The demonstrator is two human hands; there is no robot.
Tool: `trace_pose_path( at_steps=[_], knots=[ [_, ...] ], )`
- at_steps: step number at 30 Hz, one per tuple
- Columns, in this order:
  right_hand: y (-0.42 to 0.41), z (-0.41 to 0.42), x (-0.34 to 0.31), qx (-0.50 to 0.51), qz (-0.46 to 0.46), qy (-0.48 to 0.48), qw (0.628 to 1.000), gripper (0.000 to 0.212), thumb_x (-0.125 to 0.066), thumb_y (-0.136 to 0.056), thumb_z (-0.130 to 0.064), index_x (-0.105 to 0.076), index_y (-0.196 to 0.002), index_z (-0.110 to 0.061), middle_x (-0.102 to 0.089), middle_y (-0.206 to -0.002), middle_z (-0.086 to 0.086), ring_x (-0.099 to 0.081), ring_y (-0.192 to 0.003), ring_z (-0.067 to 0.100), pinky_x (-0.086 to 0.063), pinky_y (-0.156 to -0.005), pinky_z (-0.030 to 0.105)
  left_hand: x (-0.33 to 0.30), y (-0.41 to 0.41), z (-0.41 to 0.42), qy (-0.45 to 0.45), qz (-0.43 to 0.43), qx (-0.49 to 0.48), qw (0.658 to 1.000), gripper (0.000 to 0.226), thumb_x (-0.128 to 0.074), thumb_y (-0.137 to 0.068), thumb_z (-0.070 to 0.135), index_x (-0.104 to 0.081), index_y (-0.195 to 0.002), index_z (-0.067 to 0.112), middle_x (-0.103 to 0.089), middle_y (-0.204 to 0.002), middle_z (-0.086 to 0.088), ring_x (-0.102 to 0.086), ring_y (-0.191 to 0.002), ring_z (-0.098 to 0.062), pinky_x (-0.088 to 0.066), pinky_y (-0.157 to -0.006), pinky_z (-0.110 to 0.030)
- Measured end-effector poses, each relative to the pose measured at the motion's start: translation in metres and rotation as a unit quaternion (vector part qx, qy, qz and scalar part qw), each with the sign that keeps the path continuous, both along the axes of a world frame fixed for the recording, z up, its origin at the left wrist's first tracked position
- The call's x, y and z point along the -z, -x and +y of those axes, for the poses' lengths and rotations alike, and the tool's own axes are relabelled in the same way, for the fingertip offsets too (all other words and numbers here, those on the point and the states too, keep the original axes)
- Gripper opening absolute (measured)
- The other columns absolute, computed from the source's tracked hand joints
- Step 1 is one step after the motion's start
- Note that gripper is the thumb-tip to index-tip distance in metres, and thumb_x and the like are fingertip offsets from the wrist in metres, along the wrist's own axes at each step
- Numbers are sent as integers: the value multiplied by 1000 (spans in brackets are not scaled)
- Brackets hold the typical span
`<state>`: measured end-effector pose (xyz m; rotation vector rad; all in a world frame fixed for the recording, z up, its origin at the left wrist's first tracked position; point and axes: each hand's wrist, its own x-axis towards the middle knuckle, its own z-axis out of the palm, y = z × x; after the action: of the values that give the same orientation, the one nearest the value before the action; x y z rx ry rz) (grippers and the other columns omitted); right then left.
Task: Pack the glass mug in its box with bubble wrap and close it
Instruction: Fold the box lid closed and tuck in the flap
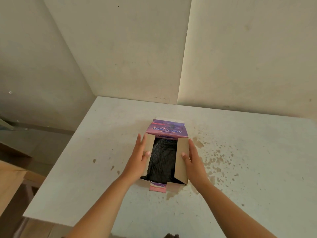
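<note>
A purple and pink cardboard box stands open on the white table. Dark bubble wrap fills its inside; the mug itself is hidden. Both brown side flaps lean inward over the opening. My left hand presses the left flap with straight fingers, thumb on the flap's inner face. My right hand presses the right flap the same way. The far purple lid flap stands up and a small pink tab hangs at the near edge.
The table sits in a corner between cream walls. Brown stains and specks cover its surface right of the box. A wooden piece of furniture stands lower at the left, past the table's left edge.
</note>
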<state>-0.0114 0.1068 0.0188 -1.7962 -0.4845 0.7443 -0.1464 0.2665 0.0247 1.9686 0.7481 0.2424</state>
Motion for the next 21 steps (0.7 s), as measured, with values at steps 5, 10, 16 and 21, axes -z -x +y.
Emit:
trace_pose_path(
  at_steps=[5, 10, 16, 21],
  knots=[
    [-24, 7, -11, 20, 96, -58, 993, 44, -52, -95, -17, -41, -136, -30, -50, -136, -11, -46, -126, 8, -42, -101, 36, -11, -17, 30, 169, 4, -62, 984, 60, -45, -97, 36, -14, -149, 36, -34, -146, 14, -38, -132, -14, -34, -109, -43],
    [-39, 19, -27, 14, 136, -44, 990, 51, -54, -93, -6, -37, -139, -19, -55, -125, -10, -54, -114, 8, -46, -87, 25, -17, -43, 51, 285, -26, -60, 956, 28, -45, -99, 29, -52, -126, 28, -61, -124, 1, -56, -112, -15, -46, -94, -32],
    [-42, 29, -28, 114, 181, -64, 975, 60, -54, -86, 10, -38, -139, -12, -54, -134, 2, -54, -116, 19, -45, -89, 32, -18, -45, 56, 326, -79, -121, 934, 57, -55, -93, 10, -32, -145, 16, -51, -132, 1, -49, -120, -15, -38, -99, -29],
    [-31, 30, -42, 137, 166, -89, 973, 32, -43, -96, -8, -57, -120, -24, -61, -124, -5, -56, -113, 17, -44, -88, 34, -31, -33, 58, 337, -78, -36, 938, 36, -39, -96, 45, -49, -130, 38, -60, -126, 10, -51, -121, -11, -39, -99, -34]
  ],
)
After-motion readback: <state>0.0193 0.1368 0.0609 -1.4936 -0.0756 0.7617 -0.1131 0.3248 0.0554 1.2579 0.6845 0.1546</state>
